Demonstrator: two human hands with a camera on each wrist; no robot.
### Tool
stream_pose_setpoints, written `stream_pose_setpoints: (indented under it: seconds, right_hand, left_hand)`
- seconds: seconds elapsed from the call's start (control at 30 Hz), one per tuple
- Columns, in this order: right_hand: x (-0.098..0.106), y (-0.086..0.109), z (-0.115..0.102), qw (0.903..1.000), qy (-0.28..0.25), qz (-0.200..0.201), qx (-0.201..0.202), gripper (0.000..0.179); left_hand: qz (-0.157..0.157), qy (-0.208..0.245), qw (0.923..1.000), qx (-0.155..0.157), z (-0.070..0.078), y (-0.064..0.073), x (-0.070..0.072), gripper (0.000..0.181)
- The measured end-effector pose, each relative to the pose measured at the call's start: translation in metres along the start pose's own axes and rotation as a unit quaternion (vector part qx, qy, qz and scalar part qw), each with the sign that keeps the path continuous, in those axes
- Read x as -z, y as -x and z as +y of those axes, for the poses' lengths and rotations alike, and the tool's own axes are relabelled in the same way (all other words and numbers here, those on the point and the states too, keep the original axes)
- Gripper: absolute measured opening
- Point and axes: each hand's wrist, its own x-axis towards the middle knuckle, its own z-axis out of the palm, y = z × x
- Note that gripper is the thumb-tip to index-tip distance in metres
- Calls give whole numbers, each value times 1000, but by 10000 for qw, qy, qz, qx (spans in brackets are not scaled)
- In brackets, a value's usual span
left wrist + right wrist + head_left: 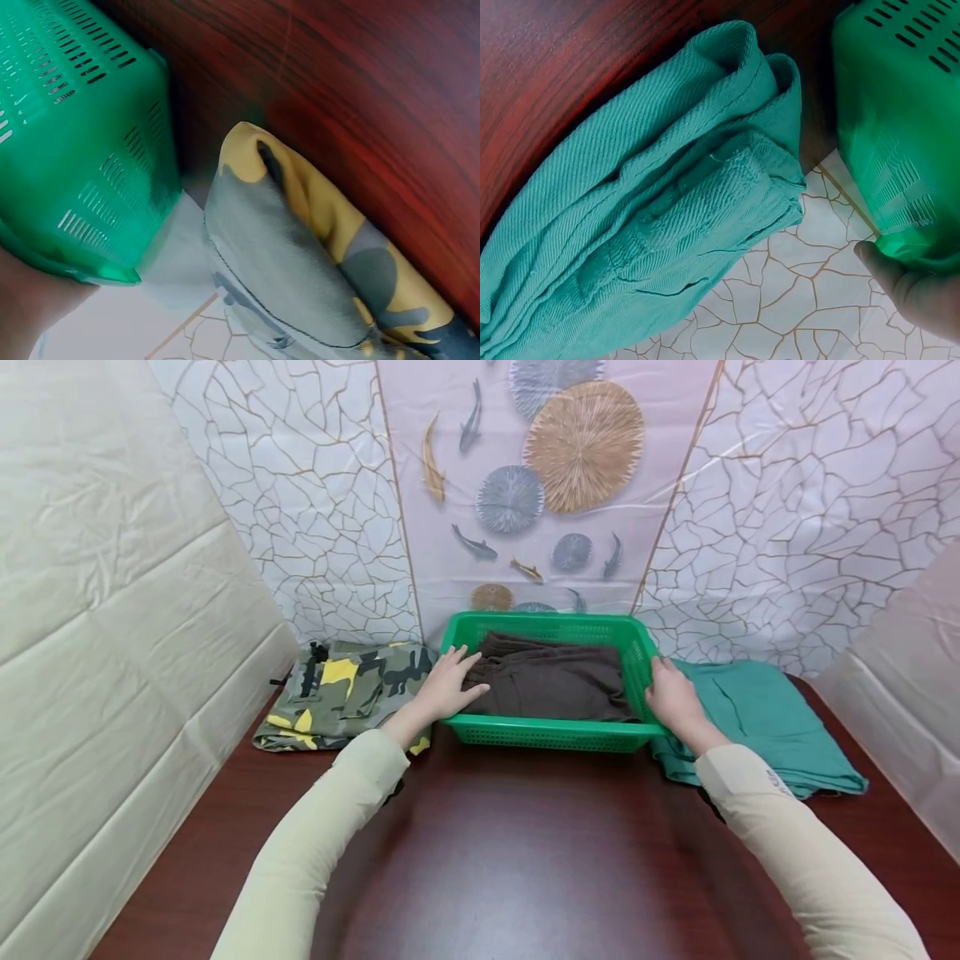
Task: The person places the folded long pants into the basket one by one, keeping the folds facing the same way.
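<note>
A green plastic basket (551, 735) stands at the back of the table with a folded dark brown garment (558, 683) inside. My left hand (444, 687) lies over the basket's left rim, fingers extended and spread toward the brown cloth; whether they touch it I cannot tell. On the opposite side, my right hand (675, 697) grips the right rim, and a finger (889, 277) shows against its outer side in the right wrist view. Left of the basket is a folded camouflage garment (360, 689) with yellow patches. Folded teal fabric (772, 718) lies at the right, beside my right hand.
The dark reddish-brown table (555, 843) extends in front of the basket. A patterned sheet (322, 502) with fish and round motifs hangs directly behind. Pale cloth walls (112, 635) border the table on the left and right.
</note>
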Motion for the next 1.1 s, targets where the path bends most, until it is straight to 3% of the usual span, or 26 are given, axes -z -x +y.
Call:
stream_pose_setpoints:
  seconds: [0.23,0.37,0.5,0.67,0.87,1.0,1.1]
  right_hand:
    - [1,3,-3,10000,-63,41,7,54]
    - [0,4,-2,9999,-80,92,18,54]
    - [-1,4,-2,9998,-63,164,40,53]
    - [-4,5,-1,9997,-155,177,21,53]
    - [-6,10,4,9979,-336,532,-141,52]
    - [-6,7,8,9961,-619,593,-192,51]
    - [-5,4,9,9956,-717,557,-241,51]
  left_hand:
    - [945,600,9936,-121,-19,9,4,52]
    - [1442,529,9881,-120,-38,14,9,50]
    - [1653,155,9861,30,-62,19,13,50]
    - [1538,-520,9858,426,-89,25,16,52]
    - [734,-1191,9813,1321,-111,33,17,67]
    - [434,-894,9757,1952,-124,40,19,78]
    - [301,-605,9723,2236,-132,47,18,89]
